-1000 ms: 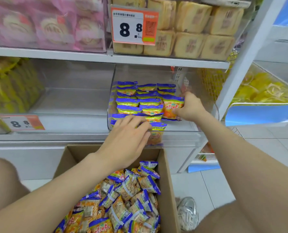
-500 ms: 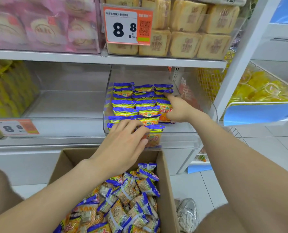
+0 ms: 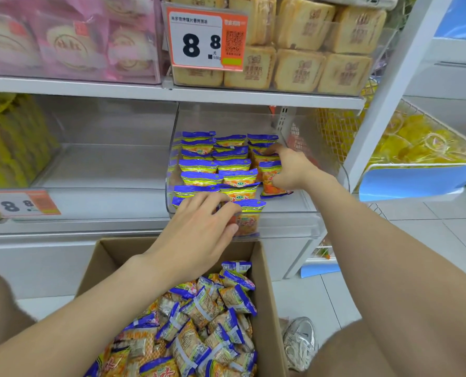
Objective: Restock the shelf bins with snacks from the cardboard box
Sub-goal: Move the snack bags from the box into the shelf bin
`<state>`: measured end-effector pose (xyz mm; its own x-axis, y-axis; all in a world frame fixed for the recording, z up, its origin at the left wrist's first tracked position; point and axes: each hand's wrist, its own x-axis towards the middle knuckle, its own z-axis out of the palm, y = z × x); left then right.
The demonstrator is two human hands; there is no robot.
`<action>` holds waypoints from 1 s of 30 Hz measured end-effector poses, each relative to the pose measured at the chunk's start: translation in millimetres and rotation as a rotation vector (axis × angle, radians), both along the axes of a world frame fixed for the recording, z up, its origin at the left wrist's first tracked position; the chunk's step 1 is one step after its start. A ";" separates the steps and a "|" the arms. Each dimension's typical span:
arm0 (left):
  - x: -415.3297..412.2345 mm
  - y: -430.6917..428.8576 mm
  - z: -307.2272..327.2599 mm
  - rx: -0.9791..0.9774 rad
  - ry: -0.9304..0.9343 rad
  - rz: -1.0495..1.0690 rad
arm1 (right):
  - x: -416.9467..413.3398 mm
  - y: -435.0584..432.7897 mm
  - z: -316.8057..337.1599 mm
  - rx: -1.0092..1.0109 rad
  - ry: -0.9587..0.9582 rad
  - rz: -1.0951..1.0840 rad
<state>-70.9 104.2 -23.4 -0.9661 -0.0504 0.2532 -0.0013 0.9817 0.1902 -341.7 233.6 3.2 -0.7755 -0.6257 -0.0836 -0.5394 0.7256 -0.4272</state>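
Placing step, rows part filled. Left hand point(image 3: 199, 227) grip curled round front blue-orange foil snack packet point(image 3: 251, 217) at clear plastic shelf bin point(image 3: 294, 213) front wall. Right hand point(image 3: 290, 170) grip pinched right-row packet point(image 3: 271, 183). Brown cardboard box point(image 3: 267, 284) below held loose packets point(image 3: 207, 322). Next, likely: let go, reach down, grab more.

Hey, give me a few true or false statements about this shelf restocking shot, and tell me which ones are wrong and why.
1. Both the left hand and the right hand are at the clear bin. True.
2. The cardboard box holds no packets. False: loose packets are piled in it.
3. The right hand is on the bin's right-hand column of packets. True.
4. The price tag above the bin reads 5.5. False: it reads 8.8.
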 end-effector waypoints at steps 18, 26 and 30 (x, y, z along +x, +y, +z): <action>1.1 -4.6 -0.2 0.078 0.002 -0.076 | 4.0 -5.5 -6.3 -0.072 -0.143 -0.140; 27.5 1.9 6.3 -0.124 0.325 -0.021 | 100.4 16.8 26.2 -0.313 0.480 -0.051; 43.9 14.1 -16.0 -0.031 -0.034 0.002 | 171.5 31.5 29.7 -0.397 0.327 0.274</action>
